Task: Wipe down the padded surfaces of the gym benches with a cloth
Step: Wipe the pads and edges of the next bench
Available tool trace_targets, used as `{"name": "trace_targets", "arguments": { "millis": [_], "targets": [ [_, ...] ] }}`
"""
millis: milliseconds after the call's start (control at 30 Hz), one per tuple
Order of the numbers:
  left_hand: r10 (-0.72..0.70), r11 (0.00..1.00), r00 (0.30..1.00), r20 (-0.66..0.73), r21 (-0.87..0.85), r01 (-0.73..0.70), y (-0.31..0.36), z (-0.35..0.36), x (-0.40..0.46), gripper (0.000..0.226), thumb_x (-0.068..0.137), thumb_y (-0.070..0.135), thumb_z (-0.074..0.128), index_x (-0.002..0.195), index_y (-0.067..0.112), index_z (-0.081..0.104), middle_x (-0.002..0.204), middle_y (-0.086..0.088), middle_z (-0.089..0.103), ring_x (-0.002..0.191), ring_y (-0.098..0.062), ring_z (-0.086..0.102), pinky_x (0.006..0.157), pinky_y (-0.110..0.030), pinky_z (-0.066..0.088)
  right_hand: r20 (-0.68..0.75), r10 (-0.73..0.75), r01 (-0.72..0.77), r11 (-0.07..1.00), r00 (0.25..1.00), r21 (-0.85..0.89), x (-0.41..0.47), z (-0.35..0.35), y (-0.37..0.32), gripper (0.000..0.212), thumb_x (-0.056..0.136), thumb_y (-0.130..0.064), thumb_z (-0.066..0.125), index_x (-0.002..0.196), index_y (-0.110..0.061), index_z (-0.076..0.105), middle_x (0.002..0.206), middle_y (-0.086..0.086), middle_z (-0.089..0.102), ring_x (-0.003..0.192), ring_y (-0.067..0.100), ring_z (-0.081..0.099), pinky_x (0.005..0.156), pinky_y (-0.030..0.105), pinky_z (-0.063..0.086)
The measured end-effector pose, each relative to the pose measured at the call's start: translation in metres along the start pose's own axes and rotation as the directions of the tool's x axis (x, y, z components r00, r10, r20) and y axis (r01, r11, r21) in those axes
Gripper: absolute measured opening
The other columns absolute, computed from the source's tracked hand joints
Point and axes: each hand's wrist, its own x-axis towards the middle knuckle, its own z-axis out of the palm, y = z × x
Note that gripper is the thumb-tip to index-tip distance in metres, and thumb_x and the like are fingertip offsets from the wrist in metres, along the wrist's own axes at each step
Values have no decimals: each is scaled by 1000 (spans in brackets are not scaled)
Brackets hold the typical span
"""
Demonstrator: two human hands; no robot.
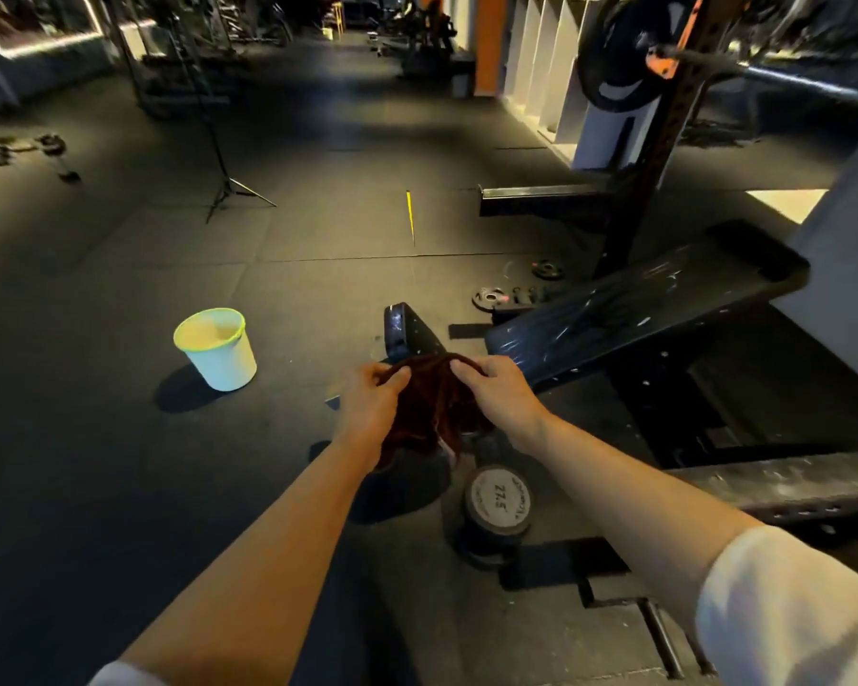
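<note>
Cloth (429, 408) pinched between hands, hanging below

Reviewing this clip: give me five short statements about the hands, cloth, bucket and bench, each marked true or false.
1. Both hands hold the dark red cloth. True.
2. The cloth lies flat on the bench pad. False: it hangs between the left hand and the right hand, off the pad.
3. The bucket stands on the floor left of the hands. True.
4. The bucket is tipped over. False: it stands upright.
5. A dumbbell marked 27.5 rests on the floor below the hands. True.
</note>
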Motion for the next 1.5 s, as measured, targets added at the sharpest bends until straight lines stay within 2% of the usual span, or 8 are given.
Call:
{"name": "trace_targets", "arguments": {
  "millis": [167, 433, 567, 667, 1000, 1167, 1300, 1500],
  "targets": [
    [-134, 986, 991, -24, -104, 131, 5, -19, 88, 16, 98, 31, 52, 109, 20, 47, 110, -12, 59, 101, -31, 62, 87, -53, 55, -78, 6, 3, 993, 997, 115, 60, 52, -11, 21, 99, -22, 53, 119, -21, 53, 116, 6, 60, 107, 17, 59, 83, 26, 53],
    [-177, 969, 966, 191, -137, 205, -4, -6, 170, 28, 103, 32, 39, 115, 15, 59, 112, -13, 62, 102, -26, 61, 66, -32, 51, -34, 62, -59, 994, 998, 88, 131, 69, 22, 67, 75, -24, 82, 127, -21, 40, 120, -5, 55, 114, 9, 56, 93, 29, 50],
    [-147, 975, 947, 285, -121, 188, -16, 0, 223, 26, 101, 23, 45, 116, 15, 65, 116, -7, 67, 111, -17, 61, 88, -30, 51, -33, 55, -56, 998, 998, -23, 196, 68, 46, 54, 82, -11, 73, 130, -17, 50, 120, -2, 56, 115, 12, 56, 101, 34, 48],
    [-98, 995, 947, 305, 12, 99, -18, 7, 278, 27, 102, 16, 43, 120, 14, 64, 118, -2, 64, 111, -12, 58, 90, -21, 48, -57, 71, -73, 997, 996, -40, 257, 62, 62, 45, 89, 0, 61, 129, -19, 52, 111, -10, 56, 114, 11, 53, 97, 19, 45],
    [-99, 899, 976, 193, 437, 5, -47, 23, 453, 35, 96, -1, 50, 129, 6, 54, 113, 4, 55, 106, -7, 50, 89, -13, 42, 20, 138, -125, 938, 990, -324, 427, 41, 123, 48, 89, -1, 60, 133, -16, 52, 130, 7, 57, 124, 22, 51, 108, 36, 39],
    [-178, 788, 933, 314, 614, -56, -100, 41, 533, 35, 91, -2, 54, 124, 7, 60, 118, 1, 56, 109, -11, 51, 99, -28, 42, 126, 129, -58, 887, 983, -459, 496, 69, 172, 55, 87, 0, 60, 138, -17, 50, 130, 9, 54, 123, 24, 50, 106, 32, 37],
    [-271, 658, 900, 340, 748, -85, -151, 47, 576, 56, 89, 2, 58, 143, 8, 44, 153, -8, 33, 141, -26, 32, 117, -34, 26, 182, 62, 56, 812, 981, -581, 545, 85, 209, 62, 84, 3, 57, 142, -14, 44, 134, 12, 48, 119, 32, 48, 102, 38, 40],
    [-199, 597, 916, 347, 784, -167, -178, 33, 580, 62, 89, 1, 56, 146, 18, 41, 157, 0, 27, 142, -22, 31, 117, -40, 28, 335, -5, 257, 654, 942, -711, 570, 97, 231, 57, 79, 3, 64, 133, -13, 56, 141, 8, 44, 103, 30, 45, 89, 41, 49]
  ]
}}
